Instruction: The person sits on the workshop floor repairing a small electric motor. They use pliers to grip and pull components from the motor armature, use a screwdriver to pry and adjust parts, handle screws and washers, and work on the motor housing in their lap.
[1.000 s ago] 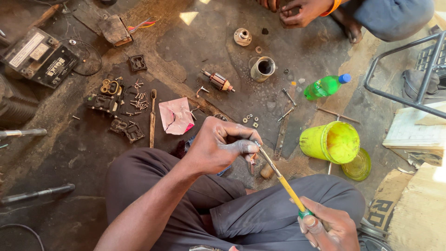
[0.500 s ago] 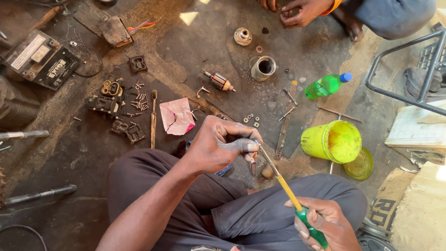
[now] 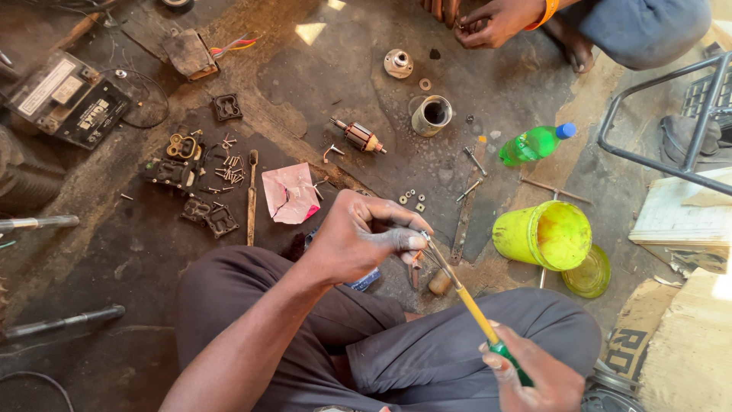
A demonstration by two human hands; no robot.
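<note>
My left hand [image 3: 364,238] is closed around a small part, its greasy fingers pinched at the tip of a screwdriver [image 3: 471,305]. The part itself is mostly hidden in the fingers. My right hand [image 3: 534,376] grips the screwdriver's green and yellow handle at the lower right, the shaft pointing up-left into my left hand. Both hands hover over my crossed legs in dark trousers [image 3: 427,351].
On the dirty ground lie a motor armature [image 3: 358,136], a metal cylinder housing [image 3: 431,114], loose screws, a pink rag [image 3: 288,192], a green bottle [image 3: 534,143] and a yellow bucket [image 3: 543,235] with lid. Another person's hands [image 3: 488,19] work at the top. A metal frame [image 3: 663,122] stands right.
My right hand has shifted slightly down along the screwdriver handle; my left hand keeps its pinch at the tip. Nothing else has visibly moved.
</note>
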